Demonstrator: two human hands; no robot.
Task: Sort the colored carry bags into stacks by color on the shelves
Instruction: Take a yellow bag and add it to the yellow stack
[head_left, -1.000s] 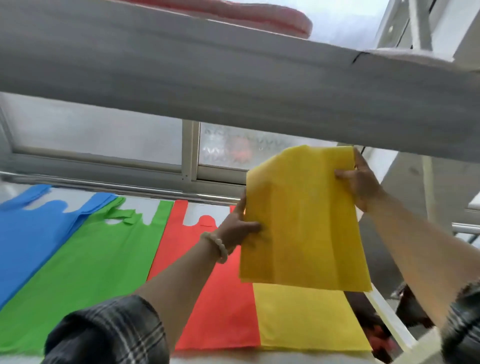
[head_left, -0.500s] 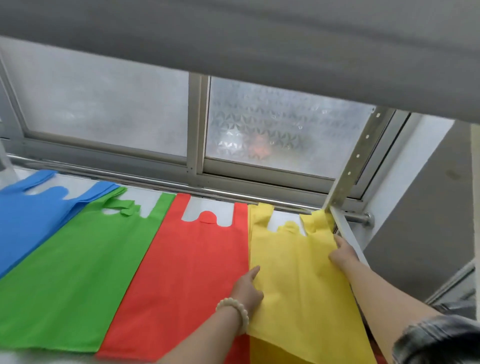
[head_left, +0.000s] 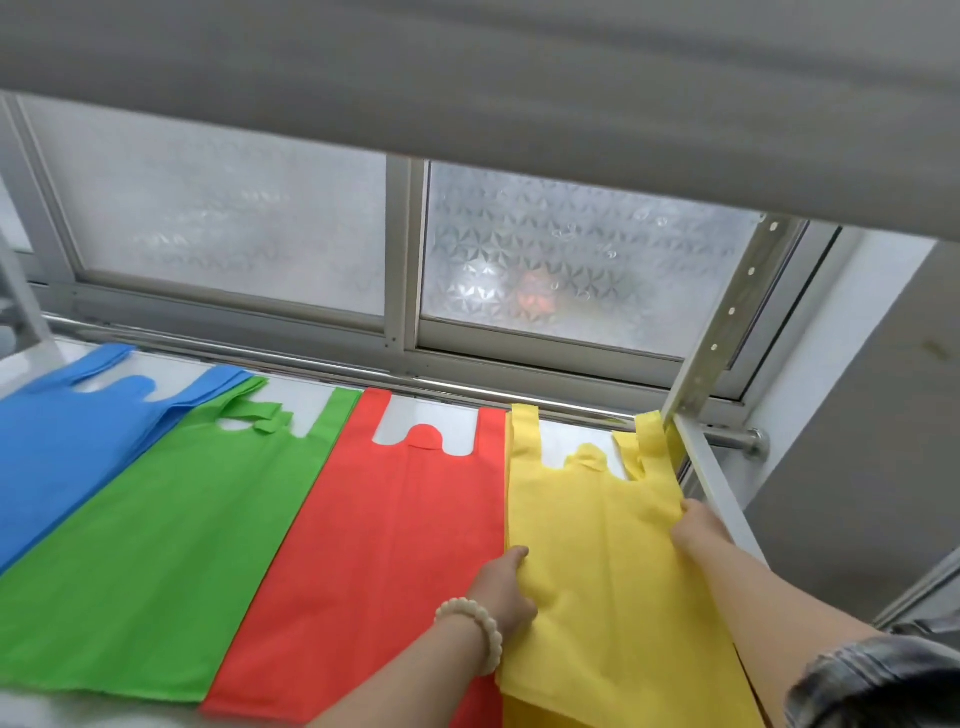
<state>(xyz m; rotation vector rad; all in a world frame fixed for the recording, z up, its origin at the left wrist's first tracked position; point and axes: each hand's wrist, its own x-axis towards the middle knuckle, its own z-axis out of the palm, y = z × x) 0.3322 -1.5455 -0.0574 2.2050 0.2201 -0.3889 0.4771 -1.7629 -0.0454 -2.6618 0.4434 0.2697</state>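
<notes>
Four flat stacks of carry bags lie side by side on the white shelf (head_left: 31, 712): blue bags (head_left: 62, 447) at far left, then green bags (head_left: 156, 561), red bags (head_left: 384, 561) and yellow bags (head_left: 592, 551) at right, handles toward the window. My left hand (head_left: 506, 587), with a bead bracelet on the wrist, grips the left edge of the top yellow bag. My right hand (head_left: 698, 530) holds the same bag's right edge, fingers tucked under the fabric. The top yellow bag lies slightly wrinkled on its stack.
A grey upper shelf (head_left: 467, 93) overhangs close above. Behind the bags runs a metal rail (head_left: 311, 364) and a frosted window (head_left: 571, 260). A perforated shelf upright (head_left: 727, 322) and a white side bar (head_left: 717, 493) border the yellow stack on the right.
The yellow bag, held up in the air a second ago, has come down onto the yellow stack. Both hands have slid toward me along its edges.
</notes>
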